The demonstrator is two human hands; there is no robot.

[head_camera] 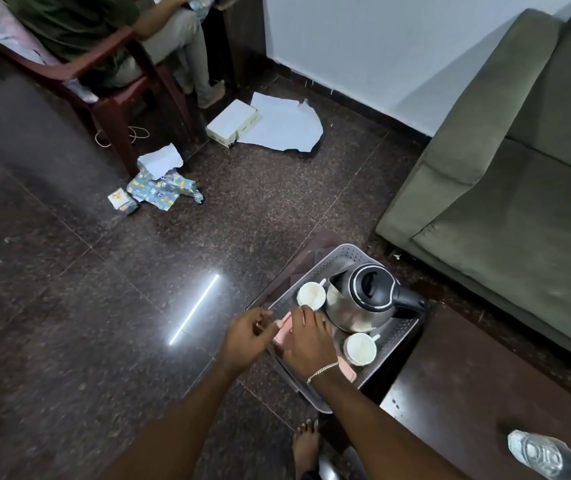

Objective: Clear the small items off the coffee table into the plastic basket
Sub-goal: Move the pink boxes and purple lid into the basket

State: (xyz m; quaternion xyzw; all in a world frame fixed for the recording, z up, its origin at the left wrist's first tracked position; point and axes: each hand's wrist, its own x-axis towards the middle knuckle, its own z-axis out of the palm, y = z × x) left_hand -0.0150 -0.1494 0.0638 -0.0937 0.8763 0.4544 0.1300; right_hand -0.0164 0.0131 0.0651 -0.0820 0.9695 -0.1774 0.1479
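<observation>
A grey perforated plastic basket sits at the end of the dark wooden coffee table. Inside it stand a steel electric kettle and two white cups, one at the far side and one nearer. A pink object lies at the basket's left rim, partly hidden. My right hand reaches over that rim and its fingers curl on the pink object. My left hand hovers just left of the basket, fingers loosely curled, holding nothing I can see. A clear plastic bottle lies on the table at the bottom right.
An olive sofa fills the right side. A person sits in a dark red chair at the top left. A white box, torn paper and wrapping scraps lie on the dark floor. My bare foot stands beside the table.
</observation>
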